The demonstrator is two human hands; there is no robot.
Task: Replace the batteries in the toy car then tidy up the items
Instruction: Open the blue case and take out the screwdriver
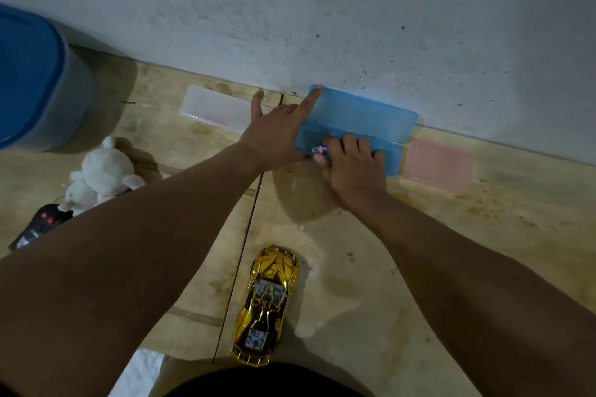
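Note:
A shiny gold toy car point(266, 304) stands on its wheels on the wooden floor near my body. By the wall sits a translucent blue plastic box point(364, 119) with its lid tipped up against the wall. My left hand point(274, 135) lies with straight fingers against the box's left end, the index finger along the lid's edge. My right hand point(353, 167) reaches into the box's front part, its fingers curled round a small white and blue battery point(319, 150). A black remote control point(37, 229) with red buttons lies at far left, partly hidden by my left arm.
A clear plastic box point(213, 108) lies by the wall left of the blue one, a pink translucent lid or tray point(437, 164) to its right. A white plush toy point(103, 174) and a big blue-lidded container point(35, 80) stand at left. A small pale object point(302, 227) lies on the floor.

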